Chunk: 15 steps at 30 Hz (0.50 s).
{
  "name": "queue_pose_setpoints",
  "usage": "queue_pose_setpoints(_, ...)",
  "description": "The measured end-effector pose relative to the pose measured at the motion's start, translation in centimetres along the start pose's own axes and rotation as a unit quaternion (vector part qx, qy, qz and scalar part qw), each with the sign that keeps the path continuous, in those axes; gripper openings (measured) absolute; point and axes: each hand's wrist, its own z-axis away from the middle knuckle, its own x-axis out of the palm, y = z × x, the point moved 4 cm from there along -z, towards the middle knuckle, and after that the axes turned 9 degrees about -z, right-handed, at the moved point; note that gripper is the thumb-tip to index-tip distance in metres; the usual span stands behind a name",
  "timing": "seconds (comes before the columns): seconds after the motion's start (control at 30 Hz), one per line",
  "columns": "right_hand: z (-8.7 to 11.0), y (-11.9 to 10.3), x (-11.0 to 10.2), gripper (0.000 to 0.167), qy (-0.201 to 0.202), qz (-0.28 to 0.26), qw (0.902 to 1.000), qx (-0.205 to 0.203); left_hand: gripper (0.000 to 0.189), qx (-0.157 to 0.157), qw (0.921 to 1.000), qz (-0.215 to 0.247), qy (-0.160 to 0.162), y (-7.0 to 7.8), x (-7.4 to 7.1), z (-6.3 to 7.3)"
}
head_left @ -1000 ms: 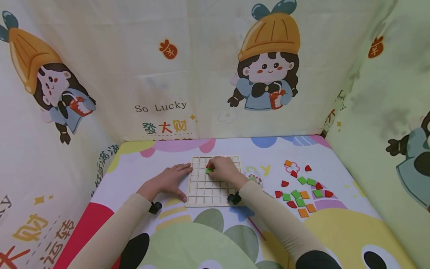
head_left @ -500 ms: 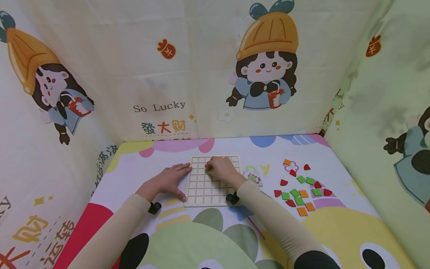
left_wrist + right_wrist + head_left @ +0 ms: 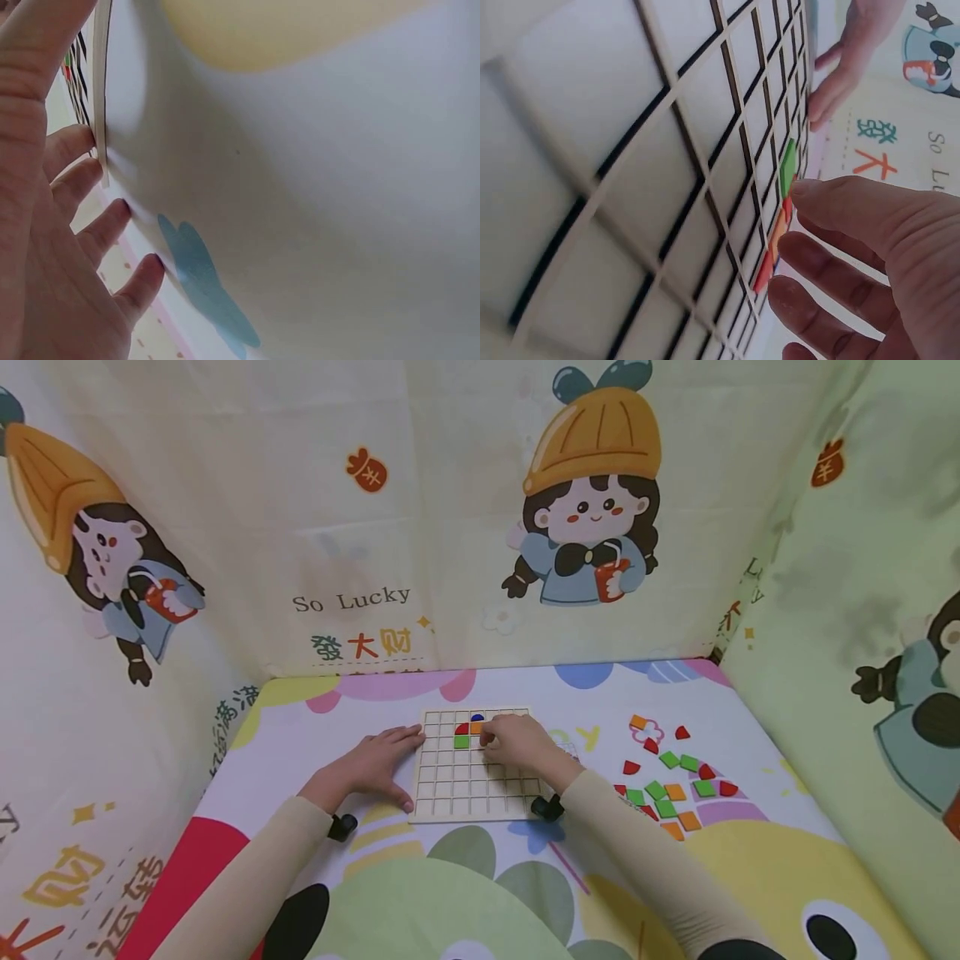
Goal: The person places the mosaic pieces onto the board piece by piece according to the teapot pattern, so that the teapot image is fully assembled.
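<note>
A wooden grid board (image 3: 442,789) lies on the table. Set in its far cells are a green square tile (image 3: 461,742), a rounded red tile (image 3: 462,728), an orange tile (image 3: 476,727) and a blue tile (image 3: 477,717). My left hand (image 3: 371,768) rests at the board's left edge, fingers spread. Over the board, just right of the green tile, is my right hand (image 3: 517,745); its thumb and fingers stand apart with nothing seen between them. The right wrist view shows another red tile (image 3: 763,271) near those fingertips, which the hand hides in the head view.
Several loose tiles lie right of the board, such as a green tile (image 3: 665,809), an orange tile (image 3: 688,821) and a red tile (image 3: 632,767). A small pattern card (image 3: 572,748) is partly hidden behind the right wrist. A printed cloth wall (image 3: 450,568) stands behind the table.
My right hand has moved right and slightly nearer on the board, off the green tile, uncovering the red, orange and blue tiles. The left hand has stayed at the edge.
</note>
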Motion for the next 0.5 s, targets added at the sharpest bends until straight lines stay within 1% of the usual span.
queue_pose_setpoints(0.13, 1.8, 0.9, -1.1, 0.010, 0.001, 0.006, 0.9999, 0.013, 0.130, 0.004, 1.0000, 0.006, 0.000, 0.1, 0.0, -0.1)
queue_pose_setpoints(0.27, 4.3, 2.4, -2.4, 0.011, 0.014, 0.012, 0.9996, 0.020, 0.129, 0.005, 1.0000, 0.005, -0.001, 0.2, 0.2, -0.3)
queue_pose_setpoints(0.4, 6.9, 3.8, -4.0, 0.012, 0.025, 0.030, 0.9991, 0.015, 0.129, 0.004, 1.0000, -0.001, -0.001, 0.0, 0.3, -0.3)
queue_pose_setpoints(0.5, 8.7, 4.5, -5.2, 0.015, 0.031, 0.040, 0.9987, 0.005, 0.129, 0.000, 1.0000, -0.003, -0.001, -0.2, 0.4, -0.1)
